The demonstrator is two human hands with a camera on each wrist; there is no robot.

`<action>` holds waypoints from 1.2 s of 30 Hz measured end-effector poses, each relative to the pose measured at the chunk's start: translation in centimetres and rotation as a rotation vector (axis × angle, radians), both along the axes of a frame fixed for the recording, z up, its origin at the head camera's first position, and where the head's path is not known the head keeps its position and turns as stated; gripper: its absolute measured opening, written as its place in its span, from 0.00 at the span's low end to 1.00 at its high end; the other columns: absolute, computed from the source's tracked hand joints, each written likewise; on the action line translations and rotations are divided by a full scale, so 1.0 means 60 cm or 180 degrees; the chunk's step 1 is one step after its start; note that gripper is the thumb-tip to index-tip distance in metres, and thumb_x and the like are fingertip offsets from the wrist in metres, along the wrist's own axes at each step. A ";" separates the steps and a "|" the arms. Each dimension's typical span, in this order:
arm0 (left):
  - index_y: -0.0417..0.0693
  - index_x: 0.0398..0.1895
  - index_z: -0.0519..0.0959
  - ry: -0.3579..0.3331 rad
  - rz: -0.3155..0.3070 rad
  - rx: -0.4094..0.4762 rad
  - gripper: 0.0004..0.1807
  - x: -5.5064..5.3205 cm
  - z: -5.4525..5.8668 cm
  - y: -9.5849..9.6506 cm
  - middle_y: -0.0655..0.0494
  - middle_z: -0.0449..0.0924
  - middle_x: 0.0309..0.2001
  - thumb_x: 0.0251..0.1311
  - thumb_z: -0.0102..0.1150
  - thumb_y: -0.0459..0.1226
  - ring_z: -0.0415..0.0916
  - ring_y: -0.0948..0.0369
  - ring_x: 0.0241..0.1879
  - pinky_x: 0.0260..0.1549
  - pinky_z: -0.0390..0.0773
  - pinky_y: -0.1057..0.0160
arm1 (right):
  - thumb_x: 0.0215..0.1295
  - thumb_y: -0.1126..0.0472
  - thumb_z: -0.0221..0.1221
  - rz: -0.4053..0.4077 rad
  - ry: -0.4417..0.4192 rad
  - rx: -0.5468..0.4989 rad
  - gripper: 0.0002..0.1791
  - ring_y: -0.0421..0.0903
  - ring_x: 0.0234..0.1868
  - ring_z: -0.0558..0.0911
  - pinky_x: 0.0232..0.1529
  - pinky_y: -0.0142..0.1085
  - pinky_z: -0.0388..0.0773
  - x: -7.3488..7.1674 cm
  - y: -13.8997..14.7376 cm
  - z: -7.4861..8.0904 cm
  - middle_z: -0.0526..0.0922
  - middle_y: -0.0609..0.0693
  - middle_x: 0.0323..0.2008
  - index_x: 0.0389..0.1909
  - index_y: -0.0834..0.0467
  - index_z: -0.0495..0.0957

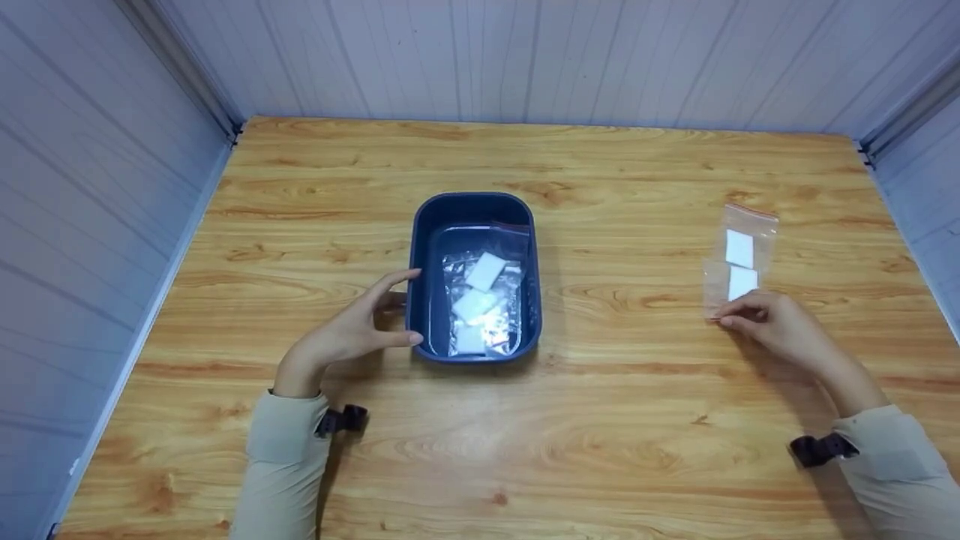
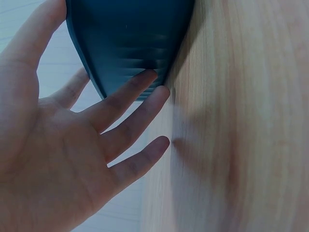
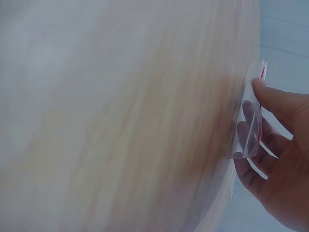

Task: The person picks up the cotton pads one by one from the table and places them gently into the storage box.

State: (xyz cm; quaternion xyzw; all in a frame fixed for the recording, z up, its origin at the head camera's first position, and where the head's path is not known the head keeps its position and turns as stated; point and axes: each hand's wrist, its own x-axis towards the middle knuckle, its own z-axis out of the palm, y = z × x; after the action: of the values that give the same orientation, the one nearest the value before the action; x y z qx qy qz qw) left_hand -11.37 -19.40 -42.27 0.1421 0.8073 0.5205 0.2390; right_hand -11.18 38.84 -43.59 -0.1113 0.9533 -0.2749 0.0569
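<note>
A dark blue plastic bin (image 1: 474, 202) stands left of the table's middle, with several clear bags (image 1: 474, 307) holding white squares inside it. At its left wall is my left hand (image 1: 349, 324), thumb and index fingertip touching the rim. The left wrist view shows that hand's fingers (image 2: 137, 118) straight and spread beside the bin's wall. Far to the right, my right hand (image 1: 787, 330) pinches the red-striped edge of a small clear zip bag (image 1: 715, 289) between thumb and fingers. A second zip bag (image 1: 756, 221) overlaps it just beyond; a white square shows in each.
The wood-grain table (image 1: 600, 420) is bordered by pale panel walls (image 1: 487, 60) at the back and sides. A dark wrist camera (image 1: 821, 448) juts from the right sleeve, and another (image 1: 343, 420) from the left.
</note>
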 end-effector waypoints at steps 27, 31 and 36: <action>0.68 0.77 0.52 0.0014 0.0001 -0.0110 0.50 0.000 -0.004 -0.003 0.45 0.61 0.71 0.57 0.72 0.46 0.57 0.47 0.71 0.69 0.53 0.41 | 0.65 0.68 0.64 -0.0475 0.1041 -0.0587 0.05 0.27 0.34 0.74 0.38 0.22 0.67 0.016 -0.047 0.038 0.80 0.37 0.33 0.40 0.65 0.84; 0.67 0.77 0.52 0.0018 -0.0001 -0.0092 0.49 0.000 -0.004 -0.002 0.45 0.62 0.71 0.57 0.72 0.45 0.58 0.48 0.70 0.69 0.53 0.41 | 0.64 0.69 0.65 -0.0527 0.1164 -0.0700 0.05 0.29 0.34 0.74 0.39 0.22 0.67 0.016 -0.057 0.041 0.79 0.35 0.32 0.39 0.66 0.84; 0.64 0.78 0.52 0.0022 -0.0019 0.0025 0.49 0.000 -0.007 -0.003 0.44 0.61 0.71 0.57 0.72 0.43 0.58 0.47 0.70 0.69 0.55 0.41 | 0.62 0.71 0.65 -0.0504 0.1352 -0.0819 0.04 0.30 0.34 0.75 0.38 0.24 0.68 0.015 -0.072 0.046 0.81 0.41 0.31 0.38 0.66 0.84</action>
State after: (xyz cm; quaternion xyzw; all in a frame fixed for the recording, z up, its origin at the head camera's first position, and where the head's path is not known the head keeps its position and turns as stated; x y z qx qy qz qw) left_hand -11.39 -19.58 -42.69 0.1473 0.8057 0.5224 0.2373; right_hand -10.30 34.51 -40.85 -0.0979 0.9068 -0.3679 -0.1808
